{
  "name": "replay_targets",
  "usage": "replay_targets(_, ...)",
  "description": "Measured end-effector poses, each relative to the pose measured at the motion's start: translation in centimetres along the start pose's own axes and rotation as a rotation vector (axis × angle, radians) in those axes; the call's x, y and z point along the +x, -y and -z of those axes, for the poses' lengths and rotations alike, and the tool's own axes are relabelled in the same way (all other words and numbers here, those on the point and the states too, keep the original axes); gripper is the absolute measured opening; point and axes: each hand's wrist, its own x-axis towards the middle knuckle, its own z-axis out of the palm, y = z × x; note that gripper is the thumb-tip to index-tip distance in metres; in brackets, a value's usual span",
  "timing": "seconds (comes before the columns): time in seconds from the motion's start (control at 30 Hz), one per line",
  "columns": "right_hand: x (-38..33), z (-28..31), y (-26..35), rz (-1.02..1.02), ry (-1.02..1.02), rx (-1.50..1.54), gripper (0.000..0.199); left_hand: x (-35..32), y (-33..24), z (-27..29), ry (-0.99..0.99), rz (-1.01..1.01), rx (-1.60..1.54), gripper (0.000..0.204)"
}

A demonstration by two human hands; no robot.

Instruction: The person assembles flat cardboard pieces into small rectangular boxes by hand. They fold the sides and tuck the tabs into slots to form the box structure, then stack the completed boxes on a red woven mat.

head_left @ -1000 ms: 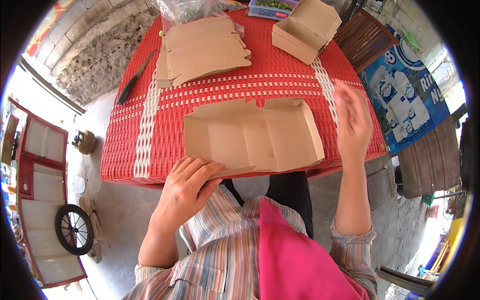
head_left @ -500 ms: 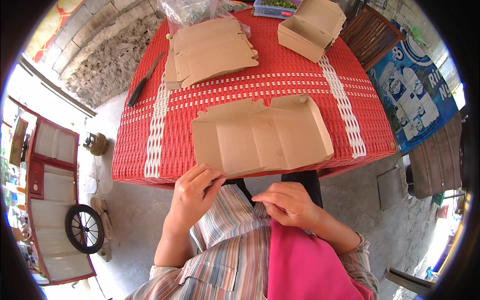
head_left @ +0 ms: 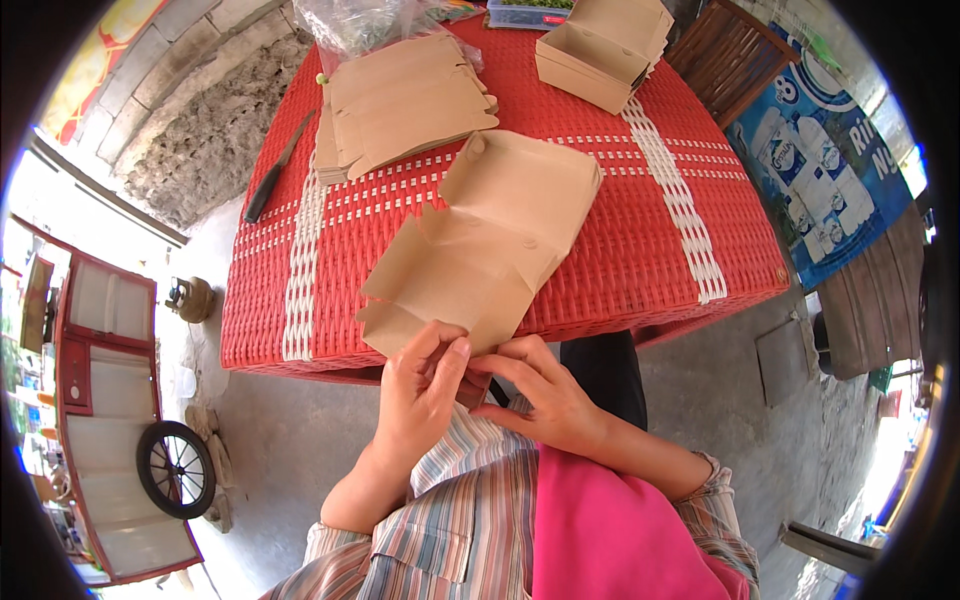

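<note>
A partly folded brown cardboard food box [head_left: 470,245] lies aslant at the table's near edge, its lid part spread toward the far right. My left hand [head_left: 425,385] pinches the box's near end, thumb on top. Close beside it, my right hand [head_left: 545,395] has bent fingers at the near corner of the same box, its thumb lower down. The fingertips of both hands almost meet there, and the flap between them is mostly hidden.
On the red woven table [head_left: 640,250] lie a stack of flat cardboard blanks [head_left: 410,105], a knife [head_left: 275,170] and a plastic bag [head_left: 360,25]. Several folded boxes [head_left: 600,60] stand far right, by a tub of greens [head_left: 530,14]. A wooden chair [head_left: 730,60] adjoins the table.
The box has turned from lying crosswise to aslant, its lid end swung away from me. My right hand has come up and left to the box's near corner, beside my left.
</note>
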Motion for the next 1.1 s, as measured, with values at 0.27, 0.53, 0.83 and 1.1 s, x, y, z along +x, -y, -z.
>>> replay_targets(0.27, 0.1, 0.8, -1.0, -0.089, 0.204, 0.119, 0.03, 2.0, -1.8, 0.5, 0.034, -0.223, 0.457, 0.008)
replay_targets(0.53, 0.6, 1.5, -0.5, -0.157, 0.064, 0.221, 0.019, 3.3, -2.1, 0.3, 0.048, -0.059, 0.21, 0.007)
replay_targets(0.83, 0.7, 1.9, 0.1, -0.294, -0.061, 0.355, 0.014, 1.0, -1.1, 0.3, 0.04, 0.08, -0.382, 0.006)
replay_targets(1.1, 0.7, 1.2, 0.5, -0.406, -0.122, 0.46, 0.018, 0.4, -1.5, 0.2, 0.051, 0.098, -0.466, 0.005)
